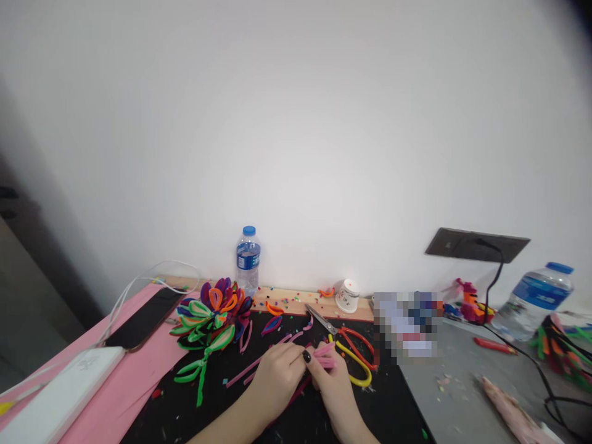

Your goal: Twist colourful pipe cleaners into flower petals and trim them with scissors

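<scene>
Pink fuzzy stems (326, 356) are bunched in my right hand (333, 383), whose fingers are closed round them. My left hand (283, 377) touches the right one, its fingers pressed together at the bunch; what they pinch is hidden. More pink stems (240, 372) lie on the black mat (370, 410) to the left of my hands. A pair of scissors (348, 338) with red and yellow handles rests just beyond my right hand. On the left stands or lies a flower of green, orange and purple fuzzy stems (216, 314).
Behind the mat are a water bottle (248, 262) and a white paper cup (348, 296). A phone (143, 319) and a white box (69, 394) lie at left. Another bottle (536, 299), a red pencil (494, 345) and a black cable (522, 353) are at right.
</scene>
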The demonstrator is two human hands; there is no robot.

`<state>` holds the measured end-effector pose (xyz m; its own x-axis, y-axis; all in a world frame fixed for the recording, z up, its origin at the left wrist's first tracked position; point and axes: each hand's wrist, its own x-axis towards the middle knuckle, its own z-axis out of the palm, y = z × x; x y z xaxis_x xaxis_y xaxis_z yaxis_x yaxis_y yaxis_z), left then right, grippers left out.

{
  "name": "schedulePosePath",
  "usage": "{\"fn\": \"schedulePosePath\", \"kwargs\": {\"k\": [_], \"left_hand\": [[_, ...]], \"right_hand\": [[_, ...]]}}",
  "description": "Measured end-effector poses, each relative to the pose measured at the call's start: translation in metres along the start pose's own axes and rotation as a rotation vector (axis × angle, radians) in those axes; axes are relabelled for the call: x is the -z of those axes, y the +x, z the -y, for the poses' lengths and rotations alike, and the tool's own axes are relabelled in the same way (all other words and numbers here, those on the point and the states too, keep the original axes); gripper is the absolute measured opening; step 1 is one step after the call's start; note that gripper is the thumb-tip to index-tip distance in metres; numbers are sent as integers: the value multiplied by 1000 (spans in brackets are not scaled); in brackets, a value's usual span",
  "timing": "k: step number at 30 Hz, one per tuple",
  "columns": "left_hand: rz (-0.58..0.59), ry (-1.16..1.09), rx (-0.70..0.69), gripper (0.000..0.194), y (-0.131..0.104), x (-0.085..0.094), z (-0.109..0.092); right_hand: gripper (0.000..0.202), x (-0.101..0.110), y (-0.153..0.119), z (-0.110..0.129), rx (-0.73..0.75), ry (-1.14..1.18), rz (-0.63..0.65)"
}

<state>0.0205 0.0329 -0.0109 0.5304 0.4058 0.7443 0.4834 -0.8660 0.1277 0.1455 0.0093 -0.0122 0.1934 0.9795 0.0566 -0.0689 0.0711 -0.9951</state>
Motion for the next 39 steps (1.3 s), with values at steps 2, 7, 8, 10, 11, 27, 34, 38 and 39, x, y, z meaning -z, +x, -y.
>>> {"fn": "schedulePosePath", "kwargs": {"k": [2, 7, 8, 10, 11, 27, 34, 38, 39], "left_hand": [[19, 16, 11, 30, 0, -1, 0], [100, 63, 39, 34, -4, -3, 2], [110, 61, 34, 34, -5, -2, 2], [112, 48, 22, 34, -4, -1, 1], [107, 43, 21, 33, -4, -1, 1], [271, 119, 42, 39, -5, -4, -1], [292, 48, 71, 37, -2, 0, -1], [342, -204, 232, 32, -1, 1, -2], [347, -327, 305, 33, 0, 1, -2]], "right_hand": [[33, 1, 1, 2, 62, -69, -12], [32, 9, 4, -2, 93, -136, 53], [32, 10, 5, -4, 90, -138, 62], [31, 13, 6, -7, 77, -136, 76], [30, 14, 6, -8, 67, -137, 84], [30, 20, 12, -7, 79, -317, 185], [32, 21, 17, -13, -28, -188, 299], [35, 22, 18, -13, -59, -172, 345], [36, 22, 18, -13, -60, -176, 357]]}}
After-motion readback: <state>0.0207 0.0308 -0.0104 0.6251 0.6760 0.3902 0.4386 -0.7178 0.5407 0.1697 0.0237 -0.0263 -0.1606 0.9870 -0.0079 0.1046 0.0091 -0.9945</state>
